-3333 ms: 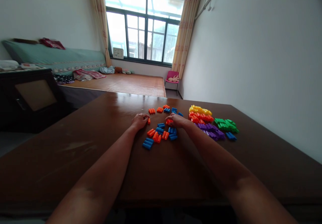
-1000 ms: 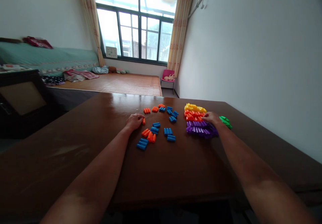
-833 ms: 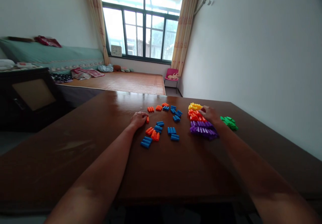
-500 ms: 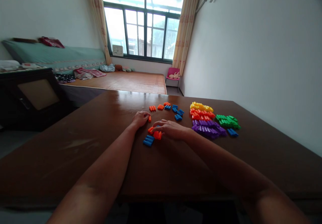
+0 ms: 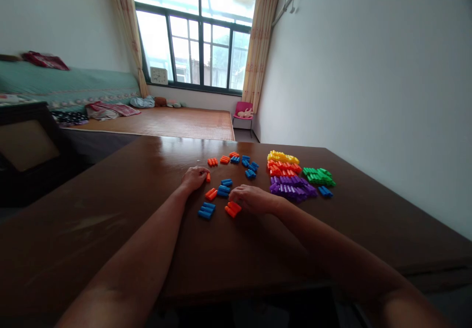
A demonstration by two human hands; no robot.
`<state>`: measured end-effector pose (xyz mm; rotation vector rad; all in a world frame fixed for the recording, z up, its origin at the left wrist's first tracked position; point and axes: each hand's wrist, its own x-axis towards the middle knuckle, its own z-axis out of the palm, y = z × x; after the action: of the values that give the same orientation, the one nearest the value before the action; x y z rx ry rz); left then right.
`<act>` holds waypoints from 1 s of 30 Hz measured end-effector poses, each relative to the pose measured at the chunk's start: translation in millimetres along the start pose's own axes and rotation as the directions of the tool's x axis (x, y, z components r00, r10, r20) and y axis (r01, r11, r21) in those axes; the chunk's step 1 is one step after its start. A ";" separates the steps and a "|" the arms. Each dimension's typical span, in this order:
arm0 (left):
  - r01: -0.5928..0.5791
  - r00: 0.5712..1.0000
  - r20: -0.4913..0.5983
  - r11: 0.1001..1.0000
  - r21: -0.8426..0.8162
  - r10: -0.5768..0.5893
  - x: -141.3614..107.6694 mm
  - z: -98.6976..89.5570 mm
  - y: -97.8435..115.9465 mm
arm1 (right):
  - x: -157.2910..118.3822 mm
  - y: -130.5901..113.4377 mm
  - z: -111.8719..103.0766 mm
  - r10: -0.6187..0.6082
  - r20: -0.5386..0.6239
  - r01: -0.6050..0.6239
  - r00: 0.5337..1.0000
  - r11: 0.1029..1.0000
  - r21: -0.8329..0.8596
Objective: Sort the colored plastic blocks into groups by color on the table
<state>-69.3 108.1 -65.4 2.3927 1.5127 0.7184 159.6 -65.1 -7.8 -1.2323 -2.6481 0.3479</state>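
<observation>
My left hand (image 5: 195,177) rests on the brown table (image 5: 140,195), its fingers closed on a small orange block (image 5: 208,177). My right hand (image 5: 250,198) is curled with its fingertips at an orange block piece (image 5: 233,209), touching its upper edge. Between the hands lie blue blocks (image 5: 223,191) and another orange piece (image 5: 211,193). Nearer the front is a ribbed blue block (image 5: 206,210). Beyond my hands, orange pieces (image 5: 213,162) and blue pieces (image 5: 250,174) are scattered in an arc.
On the right stand rows of yellow (image 5: 282,157), orange-red (image 5: 283,168) and purple blocks (image 5: 293,188), with green blocks (image 5: 319,176) and a blue piece (image 5: 325,192) beside them. A bed (image 5: 191,122) and pink chair (image 5: 243,110) are behind the table.
The view has turned slightly right. My right hand has drawn back from over the middle pieces, uncovering blue blocks, and the nearby orange piece has shifted and turned. My left hand keeps its block.
</observation>
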 end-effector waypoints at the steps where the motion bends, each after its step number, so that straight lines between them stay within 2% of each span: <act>1: -0.007 1.000 0.001 1.000 0.000 0.007 0.1 0.2 -0.6 | -0.6 -3.2 0.5 0.009 0.003 -0.009 1.000 1.000 0.006; 7: -0.020 1.000 -0.004 1.000 -0.010 0.020 1.4 3.1 -4.9 | 3.1 -9.0 6.0 -0.108 0.111 0.101 0.988 0.993 0.065; 9: -0.023 1.000 -0.005 1.000 -0.009 0.023 1.6 3.9 -6.0 | -1.2 3.1 -1.6 -0.072 0.027 0.069 0.997 0.994 0.083; 11: -0.028 1.000 -0.006 1.000 -0.006 0.028 1.6 4.3 -6.5 | -13.0 27.7 -18.4 0.054 -0.134 -0.043 0.989 0.995 0.086; 12: -0.029 1.000 -0.007 1.000 -0.004 0.029 1.6 4.3 -6.4 | -21.5 44.5 -29.3 0.151 -0.221 -0.137 0.963 0.987 0.080; 13: -0.028 1.000 -0.008 1.000 0.000 0.028 1.5 4.3 -6.1 | -31.2 63.5 -40.8 0.266 -0.293 -0.257 0.918 0.964 0.068; 14: -0.025 1.000 -0.009 1.000 0.004 0.025 1.4 4.2 -5.6 | -41.4 83.6 -51.9 0.384 -0.341 -0.395 0.858 0.918 0.041; 16: -0.008 1.000 -0.008 1.000 0.015 0.008 1.3 4.0 -4.5 | -60.8 122.4 -69.3 0.589 -0.379 -0.638 0.714 0.770 -0.007; 18: 0.011 1.000 -0.005 1.000 0.024 -0.011 1.2 3.8 -3.5 | -75.4 153.2 -76.9 0.702 -0.368 -0.765 0.610 0.643 -0.042; 20: 0.017 1.000 -0.001 1.000 0.022 -0.017 0.8 3.4 -2.8 | -83.9 172.6 -75.6 0.751 -0.344 -0.812 0.563 0.580 -0.064; 23: 0.025 1.000 -0.003 1.000 0.011 -0.025 -0.2 2.4 -1.4 | -88.4 184.0 -67.4 0.752 -0.341 -0.810 0.564 0.584 -0.050; 27: 0.046 0.999 0.007 0.999 0.019 -0.046 -1.8 0.8 2.2 | -73.8 178.0 -62.9 0.664 -0.453 -0.755 0.595 0.655 -0.031; 28: 0.046 0.999 0.010 0.999 0.023 -0.046 -2.1 0.5 3.1 | -63.5 172.7 -62.3 0.628 -0.482 -0.729 0.611 0.684 -0.031; 30: 0.047 0.999 0.013 0.999 0.027 -0.047 -2.6 0.3 4.4 | -33.4 157.2 -58.4 0.537 -0.500 -0.638 0.680 0.769 -0.041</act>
<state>-66.6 103.8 -64.4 2.3674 1.5775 0.6753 310.6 14.8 -1.1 -1.9538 -1.8513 -0.1518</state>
